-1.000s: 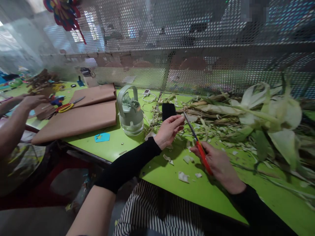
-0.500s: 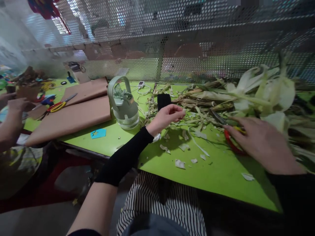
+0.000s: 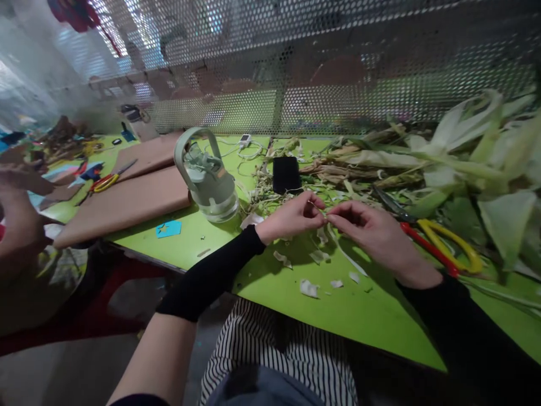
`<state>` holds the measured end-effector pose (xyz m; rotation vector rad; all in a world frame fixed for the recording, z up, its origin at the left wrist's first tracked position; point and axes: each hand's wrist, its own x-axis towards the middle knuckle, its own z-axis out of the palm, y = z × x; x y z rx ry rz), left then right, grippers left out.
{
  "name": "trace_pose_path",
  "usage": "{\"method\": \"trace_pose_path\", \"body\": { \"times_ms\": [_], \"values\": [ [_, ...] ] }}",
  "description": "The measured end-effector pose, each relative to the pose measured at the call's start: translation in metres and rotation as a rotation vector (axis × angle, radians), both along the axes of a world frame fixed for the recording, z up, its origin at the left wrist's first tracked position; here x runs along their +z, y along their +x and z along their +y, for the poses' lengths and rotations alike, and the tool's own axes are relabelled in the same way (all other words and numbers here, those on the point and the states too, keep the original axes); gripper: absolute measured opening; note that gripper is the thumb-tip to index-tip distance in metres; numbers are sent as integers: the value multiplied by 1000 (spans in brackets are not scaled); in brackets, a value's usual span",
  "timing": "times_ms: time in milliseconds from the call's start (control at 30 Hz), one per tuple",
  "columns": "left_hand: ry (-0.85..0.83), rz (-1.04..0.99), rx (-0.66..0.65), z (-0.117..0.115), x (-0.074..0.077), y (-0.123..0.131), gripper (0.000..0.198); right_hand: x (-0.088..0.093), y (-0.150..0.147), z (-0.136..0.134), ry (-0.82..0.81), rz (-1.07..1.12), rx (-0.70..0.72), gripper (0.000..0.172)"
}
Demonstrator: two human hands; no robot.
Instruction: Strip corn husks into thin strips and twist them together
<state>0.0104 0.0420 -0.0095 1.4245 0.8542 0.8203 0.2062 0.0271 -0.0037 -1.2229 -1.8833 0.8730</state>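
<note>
My left hand [image 3: 292,217] and my right hand [image 3: 367,231] meet fingertip to fingertip above the green table [image 3: 372,307]. Both pinch a thin pale strip of corn husk [image 3: 326,213] between them. Red and yellow scissors [image 3: 439,242] lie on the table just right of my right hand, free of any grip. Small cut husk scraps [image 3: 308,287] are scattered below my hands. A heap of corn husks and leaves [image 3: 456,163] fills the right side.
A pale green water bottle [image 3: 207,177] stands left of my hands, a black phone [image 3: 286,173] behind them. Brown paper sheets [image 3: 122,203], a blue star cutout [image 3: 168,228] and another pair of scissors [image 3: 107,179] lie further left. Another person's arm [image 3: 19,214] is at the far left. A perforated metal screen [image 3: 296,73] backs the table.
My right hand laid the red and yellow scissors down on the right, then came back to meet my left hand at the husk strip. The view shifted slightly.
</note>
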Motion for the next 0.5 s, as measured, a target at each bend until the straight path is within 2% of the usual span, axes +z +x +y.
{"method": "trace_pose_path", "body": {
  "times_ms": [133,233,400,500],
  "values": [
    [-125,-164,-54,-1,5,-4,28,5,-4,-8,38,72,-58,20],
    [-166,-219,-44,0,5,-6,34,9,-6,-11,65,83,-54,16],
    [-101,-183,7,3,2,-6,42,7,-6,-11,118,44,-36,21],
    [-41,-161,-10,2,1,-6,34,7,-6,-11,112,39,-62,28]
  ]
}}
